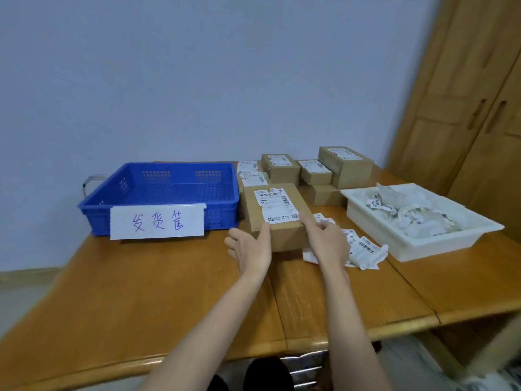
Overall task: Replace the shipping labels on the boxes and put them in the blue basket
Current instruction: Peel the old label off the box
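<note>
A brown cardboard box (284,237) lies on the wooden table in front of me, with a white shipping label (276,206) on its top. My left hand (251,249) is at the box's near left corner, thumb up on the top edge by the label. My right hand (327,242) is at the near right corner, its index finger pressing the label's lower right corner. The blue basket (158,190) stands to the left of the box, with nothing in it and a handwritten paper sign on its front.
Several more labelled cardboard boxes (346,165) are stacked behind. A white tray (423,241) of crumpled old labels sits at the right. Loose label sheets (363,251) lie beside my right hand. A wooden cabinet (465,108) stands at the far right.
</note>
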{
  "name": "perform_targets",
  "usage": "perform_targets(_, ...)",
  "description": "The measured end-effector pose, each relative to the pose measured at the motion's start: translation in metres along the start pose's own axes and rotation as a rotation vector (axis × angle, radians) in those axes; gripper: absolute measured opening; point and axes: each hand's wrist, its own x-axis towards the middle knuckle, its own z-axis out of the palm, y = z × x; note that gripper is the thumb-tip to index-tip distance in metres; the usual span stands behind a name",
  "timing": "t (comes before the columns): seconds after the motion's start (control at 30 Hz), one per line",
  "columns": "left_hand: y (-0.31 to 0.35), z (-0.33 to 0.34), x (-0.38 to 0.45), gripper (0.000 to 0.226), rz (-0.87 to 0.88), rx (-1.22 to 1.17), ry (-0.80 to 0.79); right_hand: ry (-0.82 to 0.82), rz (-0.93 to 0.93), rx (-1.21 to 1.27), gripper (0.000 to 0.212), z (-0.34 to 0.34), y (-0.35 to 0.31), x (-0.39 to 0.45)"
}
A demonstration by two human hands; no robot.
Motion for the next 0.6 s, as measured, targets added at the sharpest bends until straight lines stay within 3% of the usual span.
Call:
perform_targets(0.2,-0.052,-0.043,-0.027,0.040,0.062,0.132,-0.092,-0.033,0.041,-0.026,0.054,0.016,0.036,-0.059)
perform_targets(0.4,-0.063,-0.060,-0.029,0.060,0.139,0.398,-0.150,-0.028,0.047,-0.017,0.052,0.023,0.041,-0.077)
perform_targets(0.5,-0.060,-0.063,-0.024,0.060,0.138,0.526,-0.180,-0.032,0.064,-0.006,0.050,0.025,0.040,-0.077)
perform_targets(0.6,-0.059,-0.067,-0.021,0.057,0.084,0.508,-0.239,-0.069,0.070,0.010,0.053,0.030,0.040,-0.075)
